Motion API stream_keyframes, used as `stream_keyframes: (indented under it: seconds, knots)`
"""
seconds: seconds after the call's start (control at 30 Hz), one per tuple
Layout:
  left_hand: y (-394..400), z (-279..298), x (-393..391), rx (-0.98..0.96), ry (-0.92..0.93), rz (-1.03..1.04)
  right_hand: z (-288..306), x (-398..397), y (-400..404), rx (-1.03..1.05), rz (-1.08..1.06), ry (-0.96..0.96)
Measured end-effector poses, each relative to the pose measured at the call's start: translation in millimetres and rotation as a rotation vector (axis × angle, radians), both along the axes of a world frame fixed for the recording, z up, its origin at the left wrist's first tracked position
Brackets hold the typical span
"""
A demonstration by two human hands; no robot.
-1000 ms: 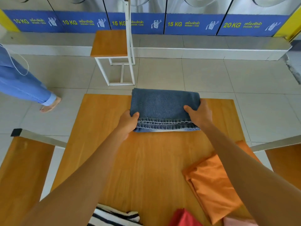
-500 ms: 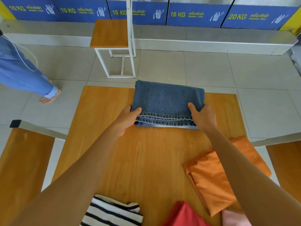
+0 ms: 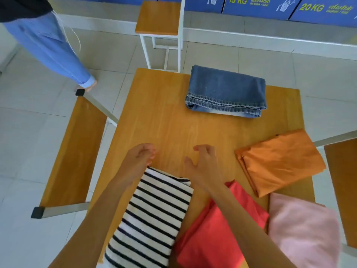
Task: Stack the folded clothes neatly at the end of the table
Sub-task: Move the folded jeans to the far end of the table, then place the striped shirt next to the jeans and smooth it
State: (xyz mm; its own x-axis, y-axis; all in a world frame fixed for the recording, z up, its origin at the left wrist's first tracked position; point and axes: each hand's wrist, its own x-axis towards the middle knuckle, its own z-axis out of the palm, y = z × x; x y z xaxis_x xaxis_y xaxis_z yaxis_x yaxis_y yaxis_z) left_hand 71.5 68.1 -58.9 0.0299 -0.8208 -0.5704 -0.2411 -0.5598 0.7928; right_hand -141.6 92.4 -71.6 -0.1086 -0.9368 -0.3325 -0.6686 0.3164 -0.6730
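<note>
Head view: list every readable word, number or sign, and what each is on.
"15 KG": blue panel at the top.
"20 KG": next blue panel to its right.
Smaller script and a line of small capitals beside each number: too blurred to read.
Folded clothes and table: no text.

Bright, even daylight is washing the scene; edges are bending with wide-angle distortion, lower corners blurring softly.

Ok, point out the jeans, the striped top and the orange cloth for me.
jeans (image 3: 228, 88), head view, middle of the top fold.
striped top (image 3: 154, 215), head view, middle of the striped face.
orange cloth (image 3: 282, 161), head view, middle of the upper surface.
</note>
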Motion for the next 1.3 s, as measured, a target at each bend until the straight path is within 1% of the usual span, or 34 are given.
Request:
stream_keyframes:
  seconds: [0.1,0.13,0.2,0.27,0.33,0.37,0.4,0.43,0.57,0.63,0.67,0.8,0.9,0.97,1.03,1.07,1.17,1.3]
  knots:
    - [50.5,1.1,28.5,0.038,-0.049,0.057,-12.5,37.3,33.8,0.097,0.120,0.000]
    - [65.1,-0.2,35.7,0.039,-0.080,0.045,-15.3,47.0,41.1,0.119,0.168,0.029]
    - [93.9,-1.7,46.2,0.039,-0.157,0.020,-19.9,62.4,51.8,0.133,0.271,0.158]
    - [120.0,-8.5,55.1,0.014,-0.330,0.013,-22.3,71.5,58.1,0.128,0.331,0.307]
    - [143.7,-16.7,64.1,0.018,-0.595,0.005,-25.2,74.1,62.4,0.119,0.332,0.414]
    - [155.7,-18.9,69.2,0.078,-0.695,0.007,-26.0,73.4,64.0,0.118,0.319,0.450]
    - [167.2,-21.5,74.3,0.148,-0.727,0.017,-26.3,71.8,65.2,0.130,0.302,0.466]
    - [178.7,-23.3,78.5,0.203,-0.689,0.029,-25.9,69.8,65.9,0.152,0.281,0.467]
    - [215.8,-23.3,82.9,0.245,-0.321,0.097,-22.6,62.0,67.2,0.286,0.231,0.419]
    - [222.9,-20.4,81.2,0.265,-0.198,0.088,-20.7,61.1,70.2,0.341,0.205,0.360]
    - [224.1,-19.7,80.9,0.244,-0.156,0.089,-18.6,61.8,73.0,0.344,0.188,0.327]
    - [220.1,-17.2,86.0,0.189,-0.063,0.135,-8.8,60.9,78.8,0.305,0.147,0.217]
    - [209.2,-15.1,92.0,0.095,-0.034,0.178,-2.6,51.9,78.3,0.307,0.055,-0.010]
    - [198.3,-14.4,96.3,0.057,-0.064,0.137,1.2,46.1,78.5,0.291,-0.012,-0.096]
    - [186.5,-14.5,99.6,0.065,-0.121,0.066,6.5,42.8,79.5,0.253,-0.046,-0.132]
    - [180.9,-14.4,100.2,0.063,-0.115,0.051,8.7,41.4,79.7,0.244,-0.059,-0.145]
    - [166.4,-14.0,96.2,0.042,-0.059,0.055,15.4,35.2,77.6,0.238,-0.086,-0.191]
    - [141.0,-19.2,93.5,0.103,0.060,0.066,20.4,22.0,64.5,0.230,-0.095,-0.234]
